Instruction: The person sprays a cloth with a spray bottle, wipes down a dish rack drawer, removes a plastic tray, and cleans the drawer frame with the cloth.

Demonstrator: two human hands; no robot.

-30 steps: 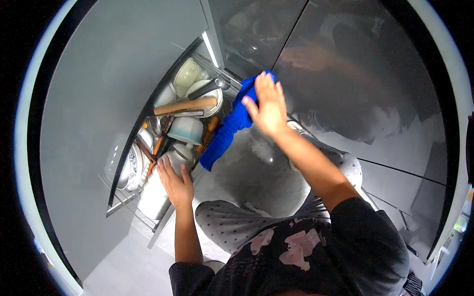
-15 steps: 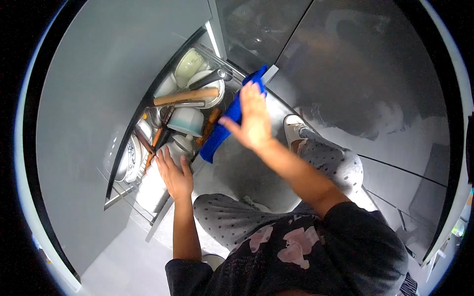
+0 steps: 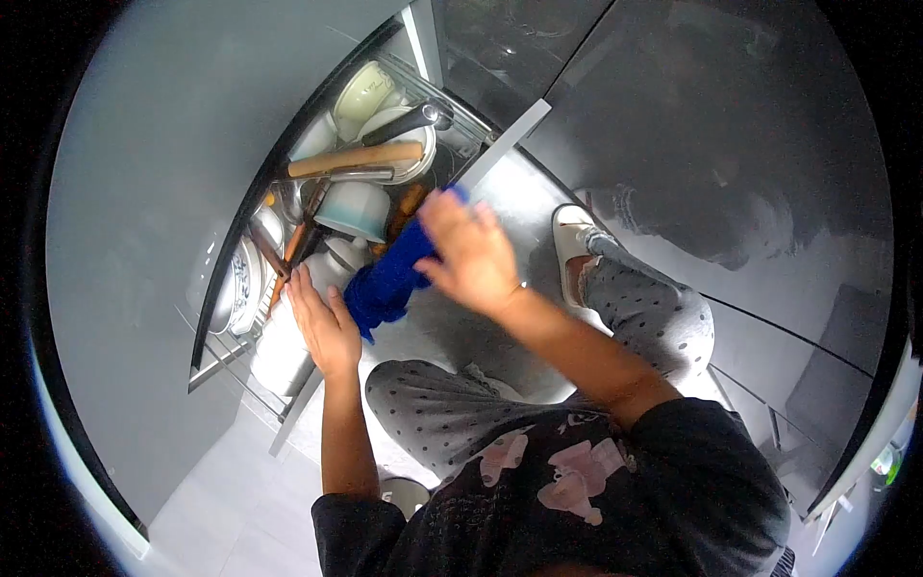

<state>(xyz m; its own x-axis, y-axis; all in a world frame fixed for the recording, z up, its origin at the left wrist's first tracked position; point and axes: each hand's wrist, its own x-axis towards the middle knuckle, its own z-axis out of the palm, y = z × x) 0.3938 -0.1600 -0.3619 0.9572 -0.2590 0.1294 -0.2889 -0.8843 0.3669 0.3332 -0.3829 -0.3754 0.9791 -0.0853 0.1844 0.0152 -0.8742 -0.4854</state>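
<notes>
My right hand (image 3: pixel 469 252) lies on a blue cloth (image 3: pixel 389 277), its fingers apart and slightly blurred, over the top edge of an open drawer front (image 3: pixel 502 151). At the lower end of that edge, my left hand (image 3: pixel 325 325) rests flat with fingers spread, next to a white container (image 3: pixel 279 356). The cloth is bunched between the two hands. Inside the drawer, close to my hands, are a white and pale-blue bowl (image 3: pixel 353 210), a wooden handle (image 3: pixel 356 159) and a black-handled pan (image 3: pixel 402 125).
A pale green bowl (image 3: pixel 363 91) and patterned white dishes (image 3: pixel 242 286) are also in the drawer. Dark glossy cabinet doors (image 3: pixel 711 125) stand at the right. My sandalled foot (image 3: pixel 574 252) and bent knees are below the drawer front.
My right hand and the blue cloth have moved down and left along the drawer's edge, uncovering its upper part. My left hand stays at the lower end. The view has shifted slightly.
</notes>
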